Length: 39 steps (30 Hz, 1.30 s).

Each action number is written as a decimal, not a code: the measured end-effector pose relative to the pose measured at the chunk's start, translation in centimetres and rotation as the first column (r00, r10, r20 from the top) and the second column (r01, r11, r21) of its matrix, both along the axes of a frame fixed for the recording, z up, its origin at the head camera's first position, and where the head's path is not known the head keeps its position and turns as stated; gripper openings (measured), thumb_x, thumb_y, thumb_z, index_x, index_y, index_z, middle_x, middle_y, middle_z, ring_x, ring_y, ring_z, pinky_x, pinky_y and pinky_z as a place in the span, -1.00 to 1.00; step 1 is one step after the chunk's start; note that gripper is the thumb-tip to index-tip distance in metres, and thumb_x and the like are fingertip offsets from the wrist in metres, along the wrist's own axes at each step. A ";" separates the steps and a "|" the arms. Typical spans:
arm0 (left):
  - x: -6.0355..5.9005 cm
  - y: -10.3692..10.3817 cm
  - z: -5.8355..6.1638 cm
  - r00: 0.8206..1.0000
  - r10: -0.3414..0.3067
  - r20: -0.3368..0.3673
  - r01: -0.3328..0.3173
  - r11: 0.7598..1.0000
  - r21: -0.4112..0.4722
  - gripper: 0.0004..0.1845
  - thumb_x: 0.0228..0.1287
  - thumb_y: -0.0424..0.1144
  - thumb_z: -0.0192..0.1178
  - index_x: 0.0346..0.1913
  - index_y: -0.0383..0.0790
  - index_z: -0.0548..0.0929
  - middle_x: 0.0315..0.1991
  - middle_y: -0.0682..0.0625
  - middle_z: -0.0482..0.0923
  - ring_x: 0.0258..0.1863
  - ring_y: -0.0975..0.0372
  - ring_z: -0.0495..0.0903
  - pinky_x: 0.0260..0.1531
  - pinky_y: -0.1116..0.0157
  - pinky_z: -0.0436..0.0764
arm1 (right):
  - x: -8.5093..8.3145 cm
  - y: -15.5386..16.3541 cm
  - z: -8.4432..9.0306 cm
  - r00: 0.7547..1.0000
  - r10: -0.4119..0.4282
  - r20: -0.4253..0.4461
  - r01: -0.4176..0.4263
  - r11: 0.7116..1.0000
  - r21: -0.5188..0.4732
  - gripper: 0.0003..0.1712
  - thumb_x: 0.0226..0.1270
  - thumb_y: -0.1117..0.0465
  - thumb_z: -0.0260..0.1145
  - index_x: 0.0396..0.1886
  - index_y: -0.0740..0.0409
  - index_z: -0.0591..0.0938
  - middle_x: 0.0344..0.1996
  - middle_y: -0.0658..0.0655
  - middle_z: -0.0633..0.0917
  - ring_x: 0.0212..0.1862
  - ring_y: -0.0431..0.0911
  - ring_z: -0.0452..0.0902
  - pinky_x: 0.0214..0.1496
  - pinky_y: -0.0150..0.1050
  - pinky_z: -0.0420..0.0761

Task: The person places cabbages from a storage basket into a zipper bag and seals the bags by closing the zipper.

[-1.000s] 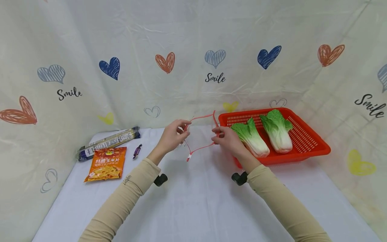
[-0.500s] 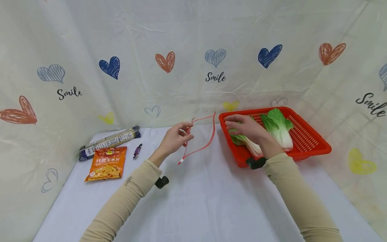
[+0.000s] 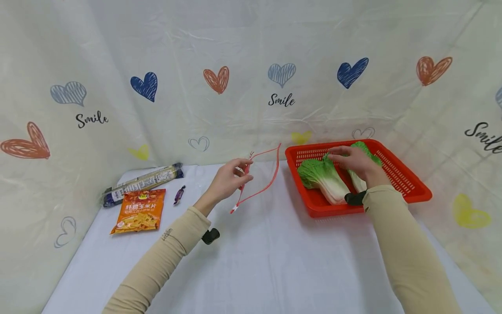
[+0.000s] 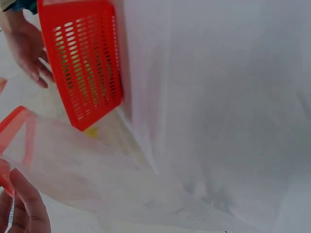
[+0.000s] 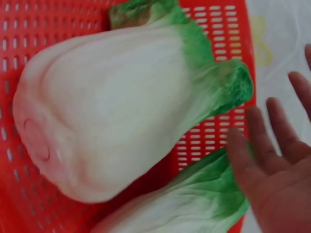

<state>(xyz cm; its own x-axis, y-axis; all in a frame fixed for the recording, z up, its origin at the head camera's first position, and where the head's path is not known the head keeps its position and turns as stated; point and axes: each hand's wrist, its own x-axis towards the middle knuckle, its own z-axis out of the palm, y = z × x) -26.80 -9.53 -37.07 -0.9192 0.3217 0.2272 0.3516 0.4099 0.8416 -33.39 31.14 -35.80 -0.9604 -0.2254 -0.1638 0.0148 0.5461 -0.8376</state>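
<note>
My left hand [image 3: 229, 178] pinches the red edge of a clear plastic bag [image 3: 277, 165] above the middle of the table, its mouth held spread. In the left wrist view, the see-through film [image 4: 73, 170] hangs beside that hand. My right hand [image 3: 358, 162], fingers extended and holding nothing, is over the red plastic basket [image 3: 325, 210]. Two Chinese cabbages lie inside, the left cabbage [image 3: 327, 181] in fuller view and the right cabbage [image 3: 356, 179] partly hidden by the hand. In the right wrist view, the fingers [image 5: 243, 155] overlap the right one's green leaves.
On the left of the table lie an orange snack bag [image 3: 139, 211], a long wrapped package [image 3: 143, 183] behind it and a small purple wrapped candy [image 3: 179, 195]. A printed curtain [image 3: 243, 117] hangs along the back.
The right hand has let go of the bag's edge and moved right, over the basket. The left hand still holds the bag, whose right side has gone slacker.
</note>
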 end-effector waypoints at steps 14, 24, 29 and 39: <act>0.0 -0.3 -0.1 1.000 0.001 -0.030 -0.002 0.999 -0.035 -0.54 0.26 -0.32 0.30 0.23 -0.10 0.55 -0.06 0.00 0.53 -0.24 0.20 0.61 -0.40 0.28 0.65 | -0.6 1.8 -1.7 0.973 0.104 0.206 -0.102 0.995 -0.022 -0.33 0.48 0.13 0.18 0.49 0.20 0.23 0.47 0.35 0.12 0.39 0.24 0.17 0.33 0.17 0.33; 0.0 -0.4 -0.3 1.000 -0.016 -0.016 0.016 1.000 -0.023 -0.53 0.27 -0.34 0.30 0.25 -0.16 0.54 0.00 -0.13 0.54 -0.22 0.17 0.60 -0.37 0.30 0.66 | -0.5 1.7 -1.8 0.946 0.143 0.292 -0.141 0.990 -0.031 -0.33 0.43 0.12 0.25 0.45 0.19 0.30 0.00 0.28 0.42 -0.20 -0.02 0.32 0.02 -0.04 0.47; 0.1 -0.5 -0.3 1.000 -0.019 -0.014 0.018 1.000 -0.016 -0.53 0.27 -0.35 0.29 0.25 -0.16 0.54 0.01 -0.17 0.53 -0.23 0.17 0.60 -0.38 0.30 0.66 | -0.9 1.7 -2.1 0.919 0.155 0.364 -0.168 0.986 0.004 -0.33 0.41 0.18 0.26 0.46 0.15 0.30 -0.68 0.01 0.18 -0.56 -0.06 0.07 -0.39 -0.16 0.28; 0.1 -0.5 -0.3 1.000 -0.015 -0.011 0.015 1.000 -0.017 -0.52 0.27 -0.35 0.29 0.26 -0.18 0.53 -0.01 -0.09 0.53 -0.23 0.18 0.60 -0.39 0.30 0.66 | -1.0 1.5 -2.6 0.847 0.225 0.482 -0.238 0.971 -0.034 -0.17 0.41 0.16 0.25 0.56 0.11 0.08 0.41 0.38 0.07 0.18 0.11 0.33 0.07 -0.06 0.55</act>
<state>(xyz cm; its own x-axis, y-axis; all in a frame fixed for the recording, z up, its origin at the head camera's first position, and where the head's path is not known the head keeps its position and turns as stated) -26.74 -10.07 -37.36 -0.9117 0.3394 0.2317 0.3670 0.4191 0.8304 -34.36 32.61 -38.39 -0.6819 -0.4207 -0.5984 0.2803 0.6053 -0.7450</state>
